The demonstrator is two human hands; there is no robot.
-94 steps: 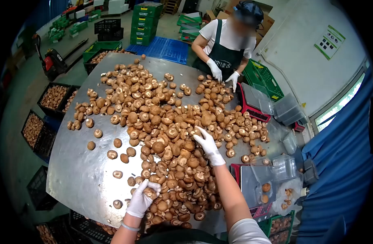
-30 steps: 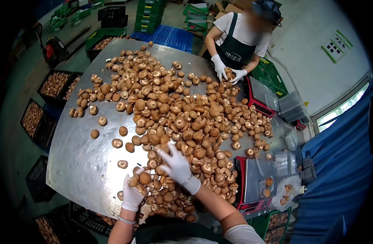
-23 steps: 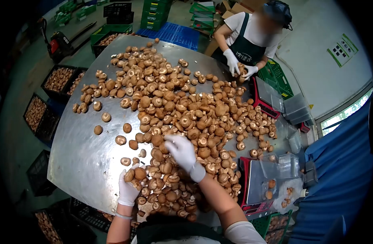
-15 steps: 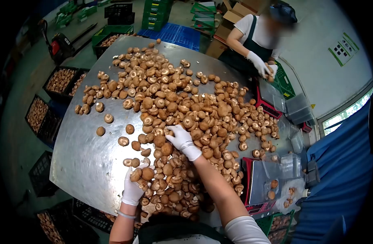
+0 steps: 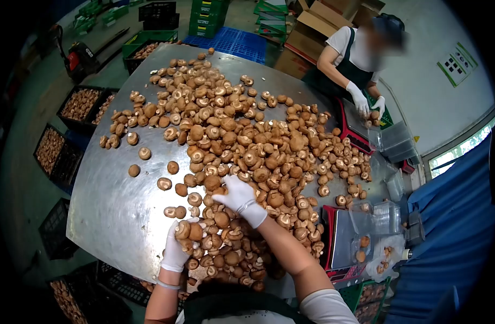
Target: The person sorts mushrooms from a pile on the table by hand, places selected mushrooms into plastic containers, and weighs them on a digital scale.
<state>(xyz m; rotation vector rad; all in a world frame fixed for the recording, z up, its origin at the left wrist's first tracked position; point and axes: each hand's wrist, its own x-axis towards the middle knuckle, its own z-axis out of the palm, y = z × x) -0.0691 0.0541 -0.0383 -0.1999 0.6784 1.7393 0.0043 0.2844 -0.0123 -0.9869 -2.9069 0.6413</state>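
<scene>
A large heap of brown shiitake mushrooms (image 5: pixel 250 158) lies across the metal table (image 5: pixel 110 200). At the near side of the heap, my white-gloved left hand (image 5: pixel 175 252) is closed around several mushrooms (image 5: pixel 195 232), caps showing above the fingers. Farther right, my gloved right hand (image 5: pixel 240 196) reaches over the pile, its thumb and fingers around a mushroom (image 5: pixel 220 190). The palm hides part of that mushroom. Several loose mushrooms (image 5: pixel 164 183) sit on bare metal left of the hands.
To the right is a red-edged scale (image 5: pixel 342 237) with clear plastic boxes (image 5: pixel 387 216) beyond it. A co-worker (image 5: pixel 347 54) in white gloves handles mushrooms over another scale (image 5: pixel 361 127). Black crates of mushrooms (image 5: pixel 80 104) line the floor at left.
My right hand has shifted slightly down and its fingers now surround a mushroom. My left hand stays nearly still with its mushrooms. The co-worker's hands have lowered toward the far scale.
</scene>
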